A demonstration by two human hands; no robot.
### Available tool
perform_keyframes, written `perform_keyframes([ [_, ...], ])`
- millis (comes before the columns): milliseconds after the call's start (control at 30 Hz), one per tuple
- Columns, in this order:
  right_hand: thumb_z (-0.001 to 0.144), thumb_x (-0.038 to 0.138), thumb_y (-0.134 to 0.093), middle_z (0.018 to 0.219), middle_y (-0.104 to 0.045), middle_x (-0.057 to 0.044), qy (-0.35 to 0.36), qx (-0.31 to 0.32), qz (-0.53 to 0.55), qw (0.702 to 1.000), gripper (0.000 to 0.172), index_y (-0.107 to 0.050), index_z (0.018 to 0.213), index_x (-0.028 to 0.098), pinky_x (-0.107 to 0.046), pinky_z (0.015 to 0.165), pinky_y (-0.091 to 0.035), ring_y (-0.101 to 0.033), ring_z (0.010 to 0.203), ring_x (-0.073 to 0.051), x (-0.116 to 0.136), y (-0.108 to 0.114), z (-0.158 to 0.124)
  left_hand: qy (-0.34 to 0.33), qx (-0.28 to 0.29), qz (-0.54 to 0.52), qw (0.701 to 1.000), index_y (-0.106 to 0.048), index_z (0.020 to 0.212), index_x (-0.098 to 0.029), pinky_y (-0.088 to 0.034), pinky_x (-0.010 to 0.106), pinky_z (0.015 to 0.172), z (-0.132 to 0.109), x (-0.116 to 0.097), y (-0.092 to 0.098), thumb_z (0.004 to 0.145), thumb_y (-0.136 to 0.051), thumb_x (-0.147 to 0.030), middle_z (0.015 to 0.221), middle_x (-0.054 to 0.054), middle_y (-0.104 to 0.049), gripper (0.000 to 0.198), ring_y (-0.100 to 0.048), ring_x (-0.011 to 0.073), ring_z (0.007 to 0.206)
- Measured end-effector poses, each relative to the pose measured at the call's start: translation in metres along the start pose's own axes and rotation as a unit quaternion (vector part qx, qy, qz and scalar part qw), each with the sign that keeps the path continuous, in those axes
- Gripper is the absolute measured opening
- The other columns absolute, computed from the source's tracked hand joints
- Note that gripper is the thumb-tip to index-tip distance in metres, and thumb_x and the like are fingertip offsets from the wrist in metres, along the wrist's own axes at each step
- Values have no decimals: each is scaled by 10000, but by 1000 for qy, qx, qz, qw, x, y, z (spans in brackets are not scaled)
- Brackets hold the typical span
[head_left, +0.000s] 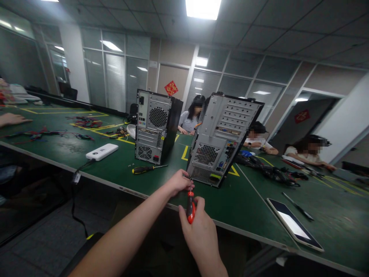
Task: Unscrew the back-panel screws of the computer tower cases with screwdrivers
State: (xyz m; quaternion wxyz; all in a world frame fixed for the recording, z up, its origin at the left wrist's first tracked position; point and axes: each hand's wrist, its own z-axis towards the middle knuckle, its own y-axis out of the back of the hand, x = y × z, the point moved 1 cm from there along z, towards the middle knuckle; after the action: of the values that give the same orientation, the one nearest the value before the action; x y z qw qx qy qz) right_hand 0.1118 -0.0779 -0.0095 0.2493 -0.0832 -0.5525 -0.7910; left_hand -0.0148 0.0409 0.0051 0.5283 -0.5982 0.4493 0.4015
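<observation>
My right hand (pixel 202 231) is closed around the red and black handle of a screwdriver (pixel 190 206), whose shaft points away toward a computer tower. That silver tower (pixel 208 132) stands tilted in view, its rear panel with ports and vents facing me. At its lower left corner is my left hand (pixel 181 181), fingers curled together beside the screwdriver's tip. Whatever those fingers pinch is too small to make out. Left of it stands a second computer tower (pixel 150 129), also with its back to me. A yellow and black screwdriver (pixel 144 169) lies in front of it.
On the green table (pixel 115 177) lie a white power bank (pixel 102 152) with a cable, tangled wires (pixel 86 121), black cables (pixel 268 171), a phone (pixel 294 223) and a pen-like tool (pixel 298 206). Several people sit across the table; another person's hand (pixel 13 119) rests far left.
</observation>
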Motion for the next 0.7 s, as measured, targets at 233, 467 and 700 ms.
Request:
perform_keyframes([
  [233, 959, 184, -516, 1128, -612, -91, 91, -94, 39, 991, 374, -563, 1327, 231, -332, 694, -573, -725, 834, -229, -12, -10, -17, 15, -9, 17, 1000, -444, 1035, -171, -587, 305, 660, 1, -1, -1, 737, -713, 90, 743, 22, -706, 479, -709, 165, 634],
  [467, 1029, 227, -491, 1151, -581, -121, 172, -185, 41, 967, 265, -677, 1216, 203, -334, 671, -589, -687, 758, -181, -25, -27, -22, -9, -57, 125, 991, -508, 1017, -193, -576, 316, 706, 18, -1, 14, 856, -705, -137, 763, 34, -699, 260, -733, 195, 707],
  [700, 1060, 265, -494, 1148, -597, -134, 182, -233, 50, 954, 279, -713, 1216, 190, -316, 673, -594, -681, 760, -168, -27, -33, -23, -158, -120, 255, 946, -696, 974, -190, -531, 351, 950, 73, -28, 28, 966, -479, -327, 1122, 125, -771, 256, -700, 248, 1100],
])
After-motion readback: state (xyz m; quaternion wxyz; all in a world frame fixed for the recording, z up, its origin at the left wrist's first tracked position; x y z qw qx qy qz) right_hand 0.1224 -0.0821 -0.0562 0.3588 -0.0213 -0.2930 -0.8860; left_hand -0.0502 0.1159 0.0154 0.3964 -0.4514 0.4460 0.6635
